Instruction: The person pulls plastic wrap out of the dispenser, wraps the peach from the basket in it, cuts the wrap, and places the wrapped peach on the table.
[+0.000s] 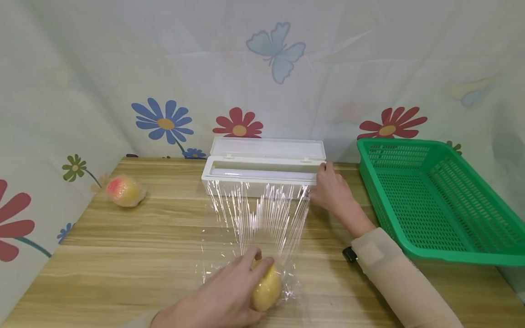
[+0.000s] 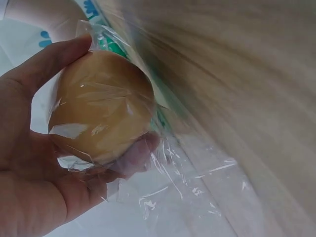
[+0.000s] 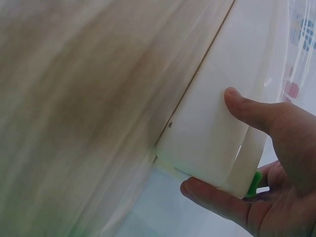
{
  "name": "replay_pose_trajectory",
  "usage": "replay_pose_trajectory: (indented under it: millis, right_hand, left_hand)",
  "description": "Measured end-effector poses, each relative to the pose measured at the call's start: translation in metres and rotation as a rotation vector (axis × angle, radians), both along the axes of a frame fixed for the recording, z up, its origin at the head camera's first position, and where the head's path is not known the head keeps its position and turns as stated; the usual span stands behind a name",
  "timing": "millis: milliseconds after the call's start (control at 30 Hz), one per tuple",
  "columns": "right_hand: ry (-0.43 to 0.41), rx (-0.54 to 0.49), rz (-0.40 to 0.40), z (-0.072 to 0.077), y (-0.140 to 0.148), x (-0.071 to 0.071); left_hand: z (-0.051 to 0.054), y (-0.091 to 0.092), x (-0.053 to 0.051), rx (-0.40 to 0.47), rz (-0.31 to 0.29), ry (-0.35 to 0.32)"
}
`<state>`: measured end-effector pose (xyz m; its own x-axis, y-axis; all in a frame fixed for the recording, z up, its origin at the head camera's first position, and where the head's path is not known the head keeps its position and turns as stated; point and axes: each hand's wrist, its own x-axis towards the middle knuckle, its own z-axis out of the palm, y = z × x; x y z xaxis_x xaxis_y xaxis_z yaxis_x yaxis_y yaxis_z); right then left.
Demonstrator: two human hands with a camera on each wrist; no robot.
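Near the front of the table, my left hand [image 1: 221, 294] holds a round yellow fruit [image 1: 268, 289] with clear film over it. In the left wrist view, thumb and fingers curl round this fruit [image 2: 101, 108], and loose film [image 2: 197, 192] trails beside it. Stretched cling film [image 1: 254, 216] runs from the fruit back to a white cling film dispenser [image 1: 266, 148], whose lid stands raised and shows the roll [image 1: 262, 174] inside. My right hand [image 1: 333, 189] grips the dispenser's right end; in the right wrist view, thumb and fingers clasp the box's corner [image 3: 212, 108].
A red-and-yellow fruit [image 1: 124, 190] in clear wrap lies at the table's back left. To the right stands a green perforated basket [image 1: 377, 200], close to my right forearm. A flower-printed curtain [image 1: 184, 54] hangs behind the wooden table [image 1: 135, 259].
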<state>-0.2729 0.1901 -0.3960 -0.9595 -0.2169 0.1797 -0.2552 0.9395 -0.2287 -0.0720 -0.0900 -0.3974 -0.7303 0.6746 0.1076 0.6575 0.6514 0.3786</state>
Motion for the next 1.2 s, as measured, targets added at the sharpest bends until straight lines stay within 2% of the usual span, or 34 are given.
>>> replay_pose_trajectory:
  millis: [167,467,633,733,833,1000,1100,1200]
  right_hand:
    - [0.000,0.010,-0.001,0.001,-0.001,0.000]
    - [-0.002,0.003,0.001,0.004,0.001,0.002]
    - [-0.080,-0.036,-0.003,0.005,0.007,0.002]
    - [-0.156,-0.078,0.010,0.012,0.012,0.005]
    - [-0.211,-0.115,0.009,0.022,0.016,0.014]
    - [-0.148,-0.113,-0.009,0.035,0.016,0.042]
    - [-0.145,-0.127,0.047,0.041,0.015,0.063]
    - [-0.194,-0.185,0.164,0.044,0.013,0.079]
  left_hand:
    - [-0.003,0.003,-0.003,-0.068,0.008,0.088]
    - [0.002,0.006,-0.012,-0.212,0.049,0.183]
    - [0.004,0.008,-0.016,-0.241,0.051,0.233]
    - [0.007,0.008,-0.019,-0.234,0.041,0.237]
    - [0.010,0.008,-0.022,-0.235,0.035,0.210]
    - [0.014,0.008,-0.026,-0.218,0.031,0.122]
    - [0.015,0.008,-0.027,-0.180,0.030,0.083]
    - [0.015,0.006,-0.030,-0.161,0.026,0.082]
